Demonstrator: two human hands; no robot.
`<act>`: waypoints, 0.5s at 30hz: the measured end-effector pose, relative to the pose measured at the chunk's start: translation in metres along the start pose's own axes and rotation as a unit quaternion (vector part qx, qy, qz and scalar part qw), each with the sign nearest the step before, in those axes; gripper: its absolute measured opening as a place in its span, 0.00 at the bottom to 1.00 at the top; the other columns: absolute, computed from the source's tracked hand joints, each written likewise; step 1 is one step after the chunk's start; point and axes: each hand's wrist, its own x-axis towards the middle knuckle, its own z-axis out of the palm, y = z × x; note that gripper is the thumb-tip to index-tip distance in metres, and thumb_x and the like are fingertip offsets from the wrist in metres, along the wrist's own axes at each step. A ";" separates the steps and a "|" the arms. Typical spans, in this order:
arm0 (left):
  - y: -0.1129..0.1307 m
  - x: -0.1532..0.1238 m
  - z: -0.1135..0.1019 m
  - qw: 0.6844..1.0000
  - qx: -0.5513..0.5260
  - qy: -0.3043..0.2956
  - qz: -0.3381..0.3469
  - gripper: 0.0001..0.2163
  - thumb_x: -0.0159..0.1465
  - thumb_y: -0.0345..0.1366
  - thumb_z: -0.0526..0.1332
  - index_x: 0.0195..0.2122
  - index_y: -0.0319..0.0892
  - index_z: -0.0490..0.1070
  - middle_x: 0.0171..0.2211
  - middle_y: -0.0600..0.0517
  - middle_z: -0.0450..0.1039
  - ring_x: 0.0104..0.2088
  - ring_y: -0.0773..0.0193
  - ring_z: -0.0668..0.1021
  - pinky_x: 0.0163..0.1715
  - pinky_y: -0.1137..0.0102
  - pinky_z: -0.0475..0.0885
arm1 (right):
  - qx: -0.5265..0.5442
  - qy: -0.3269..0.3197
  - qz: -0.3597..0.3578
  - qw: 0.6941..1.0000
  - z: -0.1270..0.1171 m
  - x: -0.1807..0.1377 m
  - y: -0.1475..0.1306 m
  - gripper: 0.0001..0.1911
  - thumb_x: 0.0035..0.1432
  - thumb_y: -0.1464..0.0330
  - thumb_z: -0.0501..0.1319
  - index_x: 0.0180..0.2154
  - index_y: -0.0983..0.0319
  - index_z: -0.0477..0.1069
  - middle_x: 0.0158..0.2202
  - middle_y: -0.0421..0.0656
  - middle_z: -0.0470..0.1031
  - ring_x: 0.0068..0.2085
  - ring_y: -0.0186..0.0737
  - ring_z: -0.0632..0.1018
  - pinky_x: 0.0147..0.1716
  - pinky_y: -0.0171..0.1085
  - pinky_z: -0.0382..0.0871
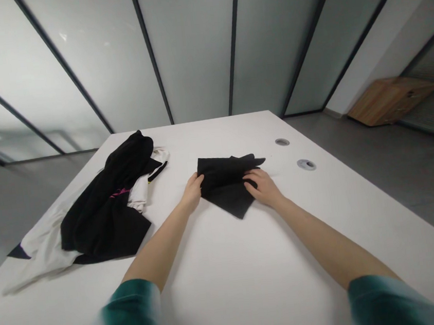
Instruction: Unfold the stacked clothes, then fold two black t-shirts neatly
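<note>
A black piece of cloth [223,187], partly folded over itself, is between my hands near the middle of the white table [229,275]. One corner of it points toward me. My left hand [193,190] pinches its left edge, with the thumb on the near side. On the right side, my right hand [261,186] grips the cloth with bent fingers, some of them tucked at the fold. The cloth's exact kind cannot be made out.
A heap of black clothing [106,215] and white clothing [51,252] lies along the table's left side. Two round cable grommets [306,164] are set near the right edge. Behind the table stands a frosted glass wall [193,46]; a wooden cabinet [381,101] is at far right.
</note>
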 end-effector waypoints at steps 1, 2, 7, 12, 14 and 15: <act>-0.001 0.002 0.000 0.999 -0.045 0.008 -0.019 0.14 0.65 0.40 0.53 0.48 0.42 0.70 0.45 0.47 0.79 0.45 0.57 0.79 0.45 0.62 0.75 | -0.013 -0.016 0.001 1.000 0.001 -0.001 0.001 0.15 0.60 0.63 0.57 0.46 0.58 0.77 0.52 0.50 0.75 0.55 0.52 0.73 0.56 0.55 0.65; -0.001 0.005 -0.002 0.996 -0.073 0.023 -0.042 0.15 0.65 0.40 0.53 0.50 0.42 0.69 0.47 0.46 0.78 0.46 0.57 0.80 0.45 0.62 0.76 | -0.027 -0.035 0.002 0.999 0.003 -0.002 0.001 0.17 0.60 0.62 0.58 0.49 0.58 0.76 0.55 0.51 0.74 0.57 0.53 0.72 0.57 0.55 0.65; -0.002 0.018 -0.022 0.977 0.022 0.201 -0.064 0.18 0.65 0.35 0.51 0.57 0.43 0.63 0.54 0.45 0.73 0.53 0.56 0.76 0.50 0.59 0.73 | -0.095 -0.108 0.053 0.988 0.010 -0.004 0.001 0.25 0.61 0.57 0.59 0.57 0.59 0.71 0.62 0.53 0.67 0.61 0.59 0.68 0.57 0.57 0.63; 0.010 0.001 -0.023 0.927 0.313 0.168 0.116 0.14 0.64 0.38 0.55 0.50 0.42 0.69 0.50 0.44 0.74 0.51 0.56 0.75 0.52 0.61 0.71 | -0.178 -0.077 0.109 0.975 0.007 -0.004 -0.011 0.25 0.61 0.53 0.58 0.54 0.59 0.73 0.52 0.57 0.74 0.51 0.60 0.73 0.46 0.52 0.70; 0.016 -0.011 -0.011 0.907 0.395 0.013 0.146 0.13 0.65 0.43 0.55 0.45 0.43 0.73 0.41 0.46 0.77 0.44 0.56 0.78 0.48 0.61 0.72 | -0.194 -0.077 0.127 0.970 0.004 -0.003 -0.014 0.25 0.61 0.53 0.58 0.53 0.60 0.74 0.48 0.57 0.75 0.48 0.59 0.74 0.41 0.49 0.71; 0.019 -0.017 -0.004 0.886 0.431 -0.060 0.158 0.15 0.65 0.46 0.56 0.44 0.44 0.74 0.40 0.46 0.77 0.43 0.55 0.78 0.49 0.61 0.71 | -0.197 -0.082 0.138 0.967 0.002 -0.003 -0.015 0.25 0.61 0.53 0.58 0.52 0.61 0.74 0.46 0.57 0.75 0.46 0.58 0.75 0.39 0.48 0.71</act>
